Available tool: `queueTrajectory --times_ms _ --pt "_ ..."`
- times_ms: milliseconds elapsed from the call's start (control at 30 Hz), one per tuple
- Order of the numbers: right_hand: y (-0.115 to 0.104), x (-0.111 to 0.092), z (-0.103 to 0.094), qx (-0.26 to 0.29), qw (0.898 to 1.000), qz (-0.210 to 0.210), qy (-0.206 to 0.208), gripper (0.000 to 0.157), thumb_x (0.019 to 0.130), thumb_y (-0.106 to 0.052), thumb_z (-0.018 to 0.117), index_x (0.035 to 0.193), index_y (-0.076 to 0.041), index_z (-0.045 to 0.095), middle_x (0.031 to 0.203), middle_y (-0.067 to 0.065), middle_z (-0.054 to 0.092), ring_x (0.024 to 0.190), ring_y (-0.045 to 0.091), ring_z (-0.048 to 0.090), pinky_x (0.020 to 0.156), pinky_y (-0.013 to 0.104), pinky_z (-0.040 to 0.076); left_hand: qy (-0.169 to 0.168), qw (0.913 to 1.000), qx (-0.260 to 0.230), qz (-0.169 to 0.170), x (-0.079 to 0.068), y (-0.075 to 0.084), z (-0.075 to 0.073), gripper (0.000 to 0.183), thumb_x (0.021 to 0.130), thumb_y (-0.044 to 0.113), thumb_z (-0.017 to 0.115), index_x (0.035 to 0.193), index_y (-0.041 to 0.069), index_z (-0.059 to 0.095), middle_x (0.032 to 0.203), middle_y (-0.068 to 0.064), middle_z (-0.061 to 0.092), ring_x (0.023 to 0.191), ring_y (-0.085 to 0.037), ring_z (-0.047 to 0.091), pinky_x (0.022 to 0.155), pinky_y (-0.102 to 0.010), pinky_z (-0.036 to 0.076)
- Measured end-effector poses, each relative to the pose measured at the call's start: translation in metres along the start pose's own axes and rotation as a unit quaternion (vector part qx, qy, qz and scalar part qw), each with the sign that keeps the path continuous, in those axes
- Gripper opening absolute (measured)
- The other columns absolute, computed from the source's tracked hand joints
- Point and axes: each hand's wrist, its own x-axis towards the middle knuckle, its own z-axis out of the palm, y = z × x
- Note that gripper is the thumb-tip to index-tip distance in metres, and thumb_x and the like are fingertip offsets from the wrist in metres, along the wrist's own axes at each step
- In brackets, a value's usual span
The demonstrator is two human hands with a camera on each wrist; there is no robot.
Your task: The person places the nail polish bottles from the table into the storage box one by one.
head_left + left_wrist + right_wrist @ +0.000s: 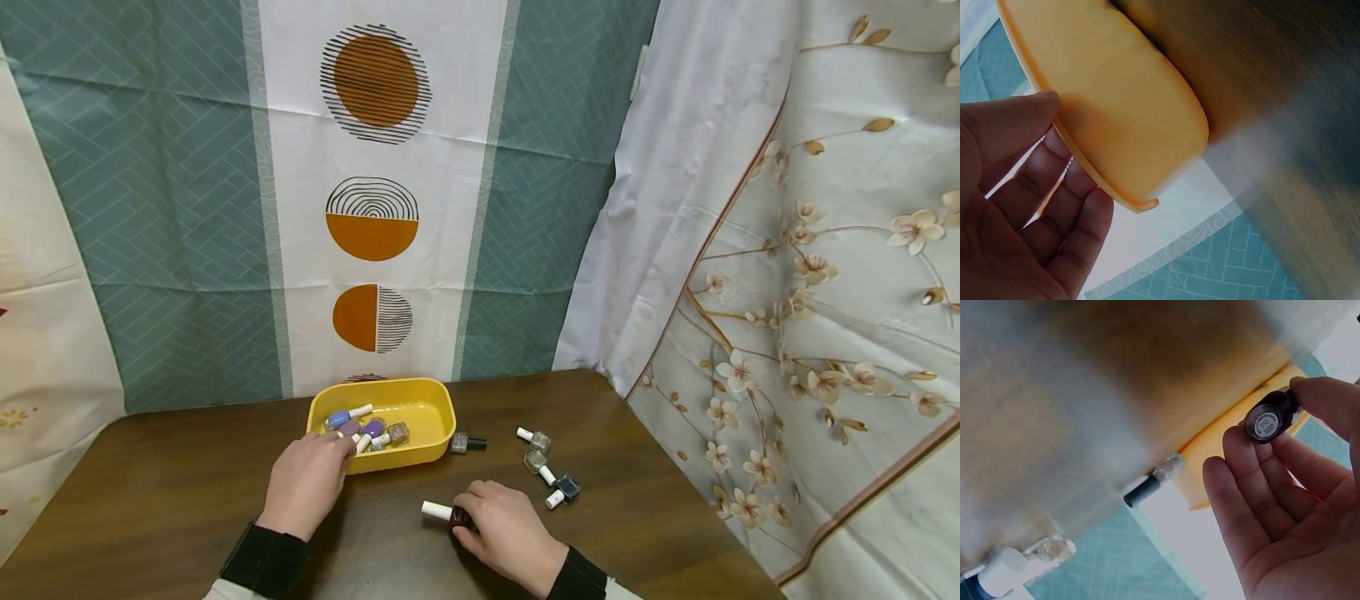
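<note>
While the right hand (506, 529) narrowly pinches a dark bottle (462, 518), cap toward the tray (420, 454), a light, steady hold should suffice. The left hand (310, 483) grips the tray's rim beside bottles (339, 421) inside. Beyond: three loose bottles (567, 488), right; a black-capped bottle (460, 442), possible obstacle beside the tray; curtain (202, 208), behind.

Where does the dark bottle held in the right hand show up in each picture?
Head: the dark bottle is low, near the middle, in the right hand.
Left wrist: not in it.
Right wrist: upper right, its round label facing the camera.
Shared landmark: the yellow tray, in all three.
</note>
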Motion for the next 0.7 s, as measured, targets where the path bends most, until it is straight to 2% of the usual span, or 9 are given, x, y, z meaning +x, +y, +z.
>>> queueTrajectory --times_ms 233,500,700 --pt "0.007 0.012 -0.015 -0.006 0.999 0.000 0.044 0.029 0.088 -0.040 0.072 0.108 -0.018 0.072 0.094 -0.012 0.060 0.080 0.003 0.052 0.064 0.020 0.045 -0.010 0.9999 -0.002 -0.005 0.001 0.000 -0.001 0.016 0.078 0.022 0.084 0.090 0.016 0.074 0.086 -0.002 0.070 0.072 -0.021 0.055 0.076 -0.041 0.051" --pt "0.020 0.033 -0.033 -0.011 0.999 0.010 0.039 0.033 0.091 -0.041 0.071 0.114 -0.017 0.071 0.098 -0.009 0.061 0.081 0.005 0.053 0.066 0.020 0.046 0.009 0.9999 -0.005 0.002 0.001 -0.001 0.002 0.016 0.077 0.022 0.084 0.088 0.016 0.074 0.084 0.000 0.068 0.069 -0.019 0.054 0.074 -0.040 0.051" --pt "0.029 0.048 -0.038 -0.011 0.999 0.006 0.044 0.033 0.091 -0.039 0.071 0.114 -0.016 0.071 0.100 -0.008 0.061 0.083 0.006 0.054 0.069 0.020 0.047 0.004 1.0000 -0.006 0.001 0.000 -0.001 0.001 0.015 0.078 0.021 0.084 0.088 0.016 0.074 0.083 0.000 0.067 0.069 -0.019 0.052 0.073 -0.039 0.050"
